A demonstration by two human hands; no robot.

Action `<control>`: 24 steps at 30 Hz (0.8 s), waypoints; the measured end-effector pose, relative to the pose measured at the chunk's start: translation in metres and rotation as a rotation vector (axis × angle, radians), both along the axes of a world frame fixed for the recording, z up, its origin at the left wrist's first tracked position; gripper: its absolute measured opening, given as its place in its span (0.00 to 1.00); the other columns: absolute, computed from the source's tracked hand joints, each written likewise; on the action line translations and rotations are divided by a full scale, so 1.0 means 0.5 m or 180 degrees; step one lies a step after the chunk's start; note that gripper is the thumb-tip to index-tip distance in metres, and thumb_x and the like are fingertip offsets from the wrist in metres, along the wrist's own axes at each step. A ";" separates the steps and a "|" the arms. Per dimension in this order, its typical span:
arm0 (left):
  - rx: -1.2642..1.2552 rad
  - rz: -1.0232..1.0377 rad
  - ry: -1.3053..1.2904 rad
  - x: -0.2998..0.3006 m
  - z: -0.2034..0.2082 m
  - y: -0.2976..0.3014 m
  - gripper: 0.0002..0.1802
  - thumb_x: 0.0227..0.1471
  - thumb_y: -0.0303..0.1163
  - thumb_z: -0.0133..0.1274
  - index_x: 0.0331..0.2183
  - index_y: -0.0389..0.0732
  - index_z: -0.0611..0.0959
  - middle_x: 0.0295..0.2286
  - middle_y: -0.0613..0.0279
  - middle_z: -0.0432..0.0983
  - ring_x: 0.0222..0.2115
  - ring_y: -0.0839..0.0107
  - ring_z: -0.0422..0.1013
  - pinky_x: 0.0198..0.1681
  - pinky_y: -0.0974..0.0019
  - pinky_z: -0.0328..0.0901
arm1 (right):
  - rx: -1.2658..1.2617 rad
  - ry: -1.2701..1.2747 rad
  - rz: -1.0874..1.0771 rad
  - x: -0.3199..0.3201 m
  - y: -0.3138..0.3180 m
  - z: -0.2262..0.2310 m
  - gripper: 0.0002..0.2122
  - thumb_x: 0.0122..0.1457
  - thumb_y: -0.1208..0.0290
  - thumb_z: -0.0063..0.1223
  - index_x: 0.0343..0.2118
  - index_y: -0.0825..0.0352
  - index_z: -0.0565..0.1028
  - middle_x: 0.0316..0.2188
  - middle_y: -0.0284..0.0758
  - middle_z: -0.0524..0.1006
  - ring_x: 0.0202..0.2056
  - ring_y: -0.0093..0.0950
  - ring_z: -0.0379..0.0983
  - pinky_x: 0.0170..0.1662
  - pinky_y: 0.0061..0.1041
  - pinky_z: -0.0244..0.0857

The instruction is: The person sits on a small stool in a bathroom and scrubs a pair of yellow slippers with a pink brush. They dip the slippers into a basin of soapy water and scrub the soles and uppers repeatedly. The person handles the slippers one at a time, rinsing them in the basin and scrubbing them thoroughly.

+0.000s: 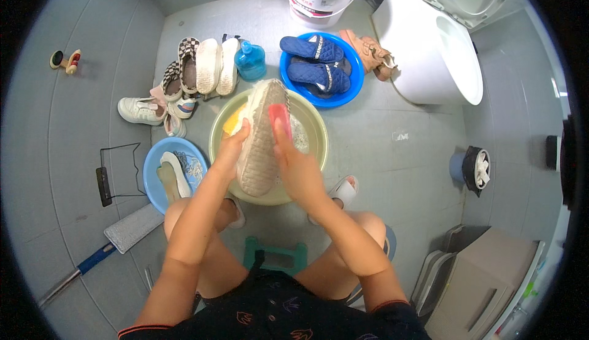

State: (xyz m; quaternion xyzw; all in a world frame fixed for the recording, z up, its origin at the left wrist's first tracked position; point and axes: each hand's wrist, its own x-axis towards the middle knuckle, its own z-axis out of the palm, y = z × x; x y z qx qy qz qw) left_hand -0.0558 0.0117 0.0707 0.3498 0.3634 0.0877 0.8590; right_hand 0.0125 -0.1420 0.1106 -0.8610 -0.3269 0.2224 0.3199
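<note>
A shoe (260, 156) with its beige patterned sole turned up is held over a pale green basin (322, 147). My left hand (230, 151) is closed on the shoe's left edge. In my right hand (297, 171) is a pink scrubbing brush (279, 114), pressed against the right side of the sole; its bristles face the shoe. Foamy water (299, 133) shows in the basin to the right of the shoe. Something yellow (232, 121) lies in the basin at the left, partly covered by the shoe and my left hand.
Left stand several shoes (142, 110), a blue bottle (250, 61) and a light blue basin (149, 174) with insoles and laces. A blue basin (351, 95) holds navy slippers (314, 77), beside brown boots (366, 52). Around are a bucket (322, 0), toilet (429, 52), flat mop (136, 226) and green stool (299, 256).
</note>
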 end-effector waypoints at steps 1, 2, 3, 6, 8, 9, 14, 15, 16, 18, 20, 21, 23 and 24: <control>-0.0031 0.0006 -0.0023 -0.006 0.005 0.006 0.23 0.60 0.40 0.50 0.52 0.36 0.72 0.44 0.59 0.74 0.43 0.69 0.72 0.45 0.64 0.67 | -0.0070 0.0154 0.0095 -0.009 -0.002 0.008 0.23 0.65 0.63 0.38 0.64 0.51 0.55 0.25 0.51 0.77 0.26 0.53 0.74 0.31 0.49 0.67; 0.0129 0.0021 0.0037 -0.009 -0.029 0.014 0.23 0.60 0.41 0.50 0.51 0.36 0.73 0.44 0.59 0.75 0.43 0.69 0.72 0.45 0.64 0.68 | 0.0055 0.0037 0.0076 0.005 0.004 -0.002 0.24 0.65 0.63 0.38 0.64 0.50 0.54 0.25 0.50 0.77 0.27 0.53 0.74 0.32 0.49 0.67; 0.0100 -0.0069 -0.0019 -0.007 -0.021 0.009 0.23 0.60 0.41 0.50 0.51 0.36 0.72 0.44 0.59 0.75 0.42 0.69 0.72 0.45 0.64 0.68 | 0.0154 -0.0076 0.0013 0.029 0.008 -0.020 0.24 0.65 0.63 0.39 0.64 0.49 0.54 0.26 0.50 0.77 0.27 0.53 0.74 0.32 0.50 0.67; 0.0030 -0.0189 -0.0184 0.004 -0.003 -0.007 0.23 0.60 0.41 0.50 0.52 0.36 0.72 0.44 0.59 0.75 0.43 0.69 0.72 0.45 0.64 0.67 | 0.0502 -0.0168 -0.0200 0.090 0.035 -0.048 0.26 0.65 0.63 0.40 0.65 0.48 0.52 0.27 0.50 0.78 0.28 0.54 0.74 0.34 0.50 0.67; 0.0021 -0.0088 -0.0244 0.002 -0.031 -0.006 0.23 0.60 0.40 0.49 0.52 0.37 0.72 0.44 0.59 0.74 0.43 0.69 0.72 0.45 0.64 0.67 | 0.0500 -0.0041 -0.0237 0.077 0.040 -0.043 0.26 0.65 0.63 0.40 0.65 0.49 0.52 0.28 0.50 0.78 0.29 0.54 0.74 0.34 0.50 0.67; -0.0031 -0.0057 -0.0166 0.002 -0.027 0.002 0.23 0.60 0.40 0.49 0.52 0.37 0.72 0.45 0.60 0.74 0.43 0.69 0.72 0.45 0.64 0.67 | 0.0370 0.0075 -0.0195 0.044 0.035 -0.014 0.26 0.65 0.63 0.40 0.65 0.50 0.52 0.29 0.51 0.77 0.29 0.53 0.74 0.34 0.50 0.67; -0.0073 -0.0160 -0.0261 0.001 -0.004 0.013 0.22 0.61 0.39 0.49 0.53 0.38 0.71 0.45 0.60 0.74 0.43 0.69 0.72 0.46 0.64 0.67 | 0.0354 0.0317 -0.0176 0.034 0.024 -0.016 0.23 0.65 0.63 0.39 0.63 0.53 0.57 0.34 0.52 0.76 0.34 0.53 0.74 0.39 0.46 0.66; -0.0082 -0.0167 -0.0190 0.002 0.000 0.005 0.22 0.61 0.40 0.49 0.52 0.38 0.71 0.45 0.60 0.74 0.43 0.69 0.72 0.46 0.64 0.67 | 0.0407 0.0336 -0.0299 0.075 0.038 -0.019 0.22 0.65 0.62 0.39 0.63 0.52 0.59 0.38 0.52 0.76 0.38 0.53 0.73 0.41 0.44 0.66; -0.0080 -0.0150 -0.0127 0.007 0.004 -0.002 0.22 0.61 0.40 0.49 0.52 0.37 0.72 0.45 0.59 0.74 0.43 0.68 0.72 0.46 0.63 0.67 | 0.0470 0.0348 -0.0397 0.099 0.049 -0.019 0.21 0.66 0.61 0.39 0.62 0.52 0.61 0.41 0.52 0.75 0.42 0.52 0.72 0.44 0.42 0.66; -0.0108 -0.0073 -0.0064 0.007 -0.004 -0.001 0.23 0.61 0.40 0.49 0.52 0.37 0.72 0.44 0.59 0.74 0.43 0.68 0.72 0.45 0.63 0.67 | 0.0110 0.0485 -0.0341 0.094 0.053 -0.002 0.22 0.66 0.60 0.39 0.63 0.51 0.59 0.45 0.52 0.74 0.45 0.51 0.72 0.47 0.40 0.65; -0.0170 0.0051 -0.0064 -0.002 -0.032 0.015 0.23 0.61 0.40 0.49 0.52 0.38 0.72 0.44 0.60 0.74 0.43 0.68 0.72 0.45 0.63 0.68 | 0.0068 0.0470 -0.0223 0.062 0.052 0.003 0.23 0.65 0.61 0.39 0.63 0.50 0.58 0.43 0.52 0.74 0.43 0.51 0.72 0.45 0.41 0.65; -0.0227 0.0017 -0.0115 0.001 -0.023 0.018 0.23 0.61 0.41 0.49 0.52 0.38 0.72 0.44 0.60 0.74 0.43 0.68 0.72 0.45 0.62 0.68 | 0.0179 0.0364 -0.0158 0.030 0.035 0.007 0.23 0.65 0.61 0.39 0.64 0.50 0.57 0.40 0.51 0.76 0.39 0.52 0.73 0.42 0.43 0.67; -0.0305 -0.0036 -0.0189 -0.002 -0.002 0.026 0.23 0.60 0.41 0.49 0.52 0.38 0.72 0.45 0.60 0.74 0.43 0.68 0.72 0.45 0.62 0.67 | 0.0333 0.0396 -0.0095 0.028 0.027 -0.002 0.23 0.65 0.63 0.40 0.64 0.51 0.57 0.43 0.50 0.74 0.42 0.50 0.72 0.44 0.41 0.65; -0.0308 -0.0070 -0.0205 -0.004 -0.004 0.024 0.24 0.61 0.43 0.48 0.53 0.38 0.71 0.44 0.59 0.74 0.42 0.67 0.72 0.45 0.62 0.68 | 0.0352 0.0526 -0.0127 0.049 0.029 -0.008 0.23 0.65 0.63 0.39 0.63 0.51 0.58 0.49 0.49 0.71 0.48 0.47 0.69 0.50 0.37 0.62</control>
